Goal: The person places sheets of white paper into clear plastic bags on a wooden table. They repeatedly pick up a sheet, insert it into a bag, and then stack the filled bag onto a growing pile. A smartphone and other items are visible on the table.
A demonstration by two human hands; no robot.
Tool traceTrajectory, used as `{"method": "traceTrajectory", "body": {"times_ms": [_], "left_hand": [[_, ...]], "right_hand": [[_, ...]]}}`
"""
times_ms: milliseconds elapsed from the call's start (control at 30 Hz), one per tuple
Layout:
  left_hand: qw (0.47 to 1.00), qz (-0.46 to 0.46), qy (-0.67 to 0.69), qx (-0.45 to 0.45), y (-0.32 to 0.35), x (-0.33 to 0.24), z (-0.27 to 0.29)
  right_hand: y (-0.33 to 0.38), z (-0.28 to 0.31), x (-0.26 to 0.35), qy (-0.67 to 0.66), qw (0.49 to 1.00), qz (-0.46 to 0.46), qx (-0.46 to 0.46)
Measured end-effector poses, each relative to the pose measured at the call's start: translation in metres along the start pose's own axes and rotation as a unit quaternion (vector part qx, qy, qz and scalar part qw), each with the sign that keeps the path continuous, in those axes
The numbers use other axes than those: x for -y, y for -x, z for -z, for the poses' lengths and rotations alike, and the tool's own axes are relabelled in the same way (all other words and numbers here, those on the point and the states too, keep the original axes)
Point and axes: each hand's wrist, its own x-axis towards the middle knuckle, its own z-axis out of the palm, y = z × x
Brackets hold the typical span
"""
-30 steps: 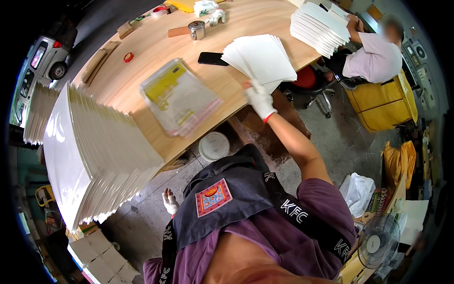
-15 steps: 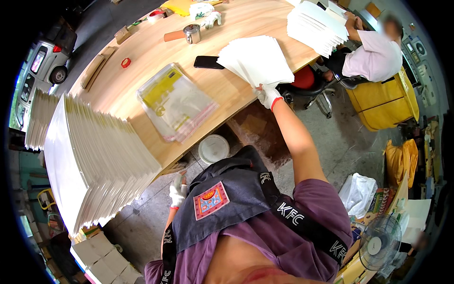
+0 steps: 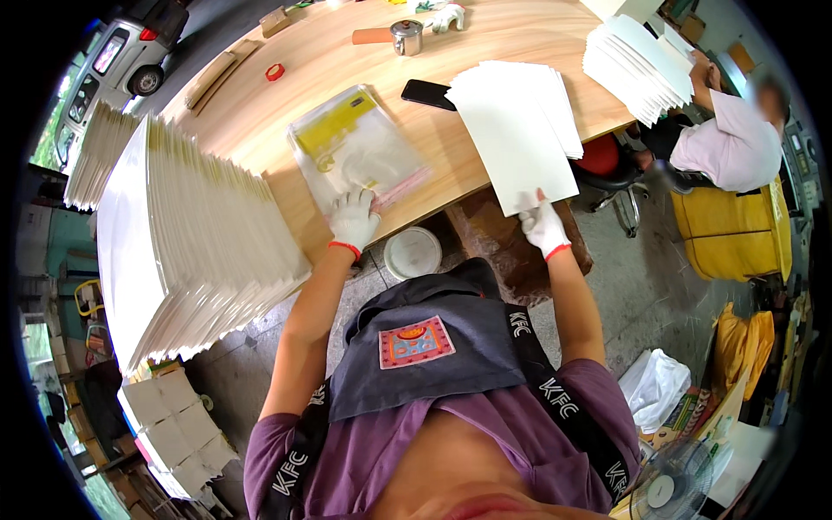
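Two gloved hands, left hand (image 3: 354, 220) on clear bag (image 3: 357, 149), yellow contents

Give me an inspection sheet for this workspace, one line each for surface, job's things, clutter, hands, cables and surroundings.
Surface: long wooden table, pale grain, bare in patches.
Job's things: fanned white sheets overhanging the near edge; clear plastic bag with yellow contents lying flat.
Clutter: black phone, metal cup, red tape roll, spare glove, tall stack of white sheets on the left.
Hands: left hand, gloved, pressing flat on the bag's near edge; right hand, gloved, pinching the sheets' near corner.
Cables: nothing seen.
Surroundings: seated co-worker with another sheet pile, yellow bin, white bucket lid under the table, parked car.
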Motion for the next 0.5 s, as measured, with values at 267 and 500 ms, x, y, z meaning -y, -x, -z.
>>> {"method": "traceTrajectory", "body": {"times_ms": [267,500], "left_hand": [[0.994,0.072,0.038,0.071,-0.017,0.025,0.008],[0.982,0.089,0.166,0.03,-0.001,0.036,0.011]], "right_hand": [[0.051,-0.007,0.016,-0.01,0.961,0.266,0.073],[0.122,-0.045,-0.016,0.13,0.97,0.037,0.203]]}}
